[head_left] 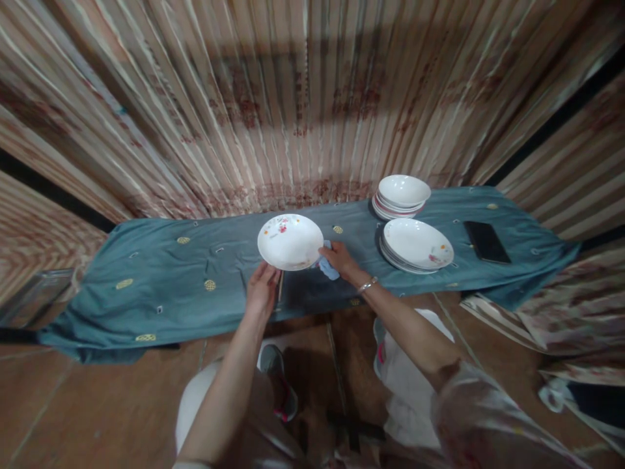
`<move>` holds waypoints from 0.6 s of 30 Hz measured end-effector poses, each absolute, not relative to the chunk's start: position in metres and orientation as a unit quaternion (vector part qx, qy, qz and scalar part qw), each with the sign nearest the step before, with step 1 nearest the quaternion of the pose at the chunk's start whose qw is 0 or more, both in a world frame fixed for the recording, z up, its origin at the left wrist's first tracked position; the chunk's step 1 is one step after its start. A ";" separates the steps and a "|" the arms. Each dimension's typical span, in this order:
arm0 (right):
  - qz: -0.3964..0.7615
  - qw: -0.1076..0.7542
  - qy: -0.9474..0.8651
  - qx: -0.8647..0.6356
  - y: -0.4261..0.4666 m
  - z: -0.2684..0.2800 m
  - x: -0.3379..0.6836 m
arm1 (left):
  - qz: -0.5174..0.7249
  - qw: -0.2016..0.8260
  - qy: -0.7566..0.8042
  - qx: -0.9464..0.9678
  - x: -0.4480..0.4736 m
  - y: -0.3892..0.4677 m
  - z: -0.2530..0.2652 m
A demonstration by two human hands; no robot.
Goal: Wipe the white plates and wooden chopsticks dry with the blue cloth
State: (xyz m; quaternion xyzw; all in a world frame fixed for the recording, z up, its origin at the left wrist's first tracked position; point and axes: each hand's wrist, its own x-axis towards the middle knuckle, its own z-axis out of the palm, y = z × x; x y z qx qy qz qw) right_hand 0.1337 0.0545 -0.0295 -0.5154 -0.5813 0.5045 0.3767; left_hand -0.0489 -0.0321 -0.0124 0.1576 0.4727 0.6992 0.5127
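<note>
A white plate [291,242] with red and orange flowers near its far left rim is held up above the cloth-covered table. My left hand [263,286] grips its near left edge, the fingers partly hidden beneath it. At the plate's right edge, my right hand [340,259] is closed around a light blue cloth [328,268], with the thumb side against the rim. Part of the blue cloth hangs below my right fingers. To the right of my hands sits a stack of similar flowered plates [417,242].
Behind the plate stack stands a stack of white bowls [404,191]. A flat black object [487,241], perhaps a tablet or phone, lies at the right. Teal cloth [166,273] covers the table and hangs over its edges. Curtains [303,98] close off the back.
</note>
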 end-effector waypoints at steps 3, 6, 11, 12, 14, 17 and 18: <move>0.550 0.388 -0.523 -0.523 0.048 -0.026 0.165 | 0.649 0.565 0.483 0.162 -0.031 -0.030 -0.021; 0.567 0.394 -0.490 -0.532 0.044 -0.025 0.188 | 0.614 0.589 0.492 0.186 -0.017 -0.027 -0.032; 0.574 0.378 -0.481 -0.545 0.040 -0.027 0.212 | 0.590 0.595 0.502 0.216 0.000 -0.024 -0.043; 0.576 0.375 -0.479 -0.546 0.039 -0.028 0.214 | 0.591 0.595 0.498 0.220 0.003 -0.024 -0.044; 0.579 0.369 -0.477 -0.549 0.038 -0.031 0.218 | 0.595 0.602 0.486 0.217 0.006 -0.025 -0.047; 0.574 0.352 -0.482 -0.561 0.037 -0.036 0.219 | 0.596 0.619 0.471 0.198 0.009 -0.025 -0.051; 0.565 0.342 -0.489 -0.570 0.037 -0.037 0.220 | 0.596 0.622 0.471 0.191 0.009 -0.025 -0.053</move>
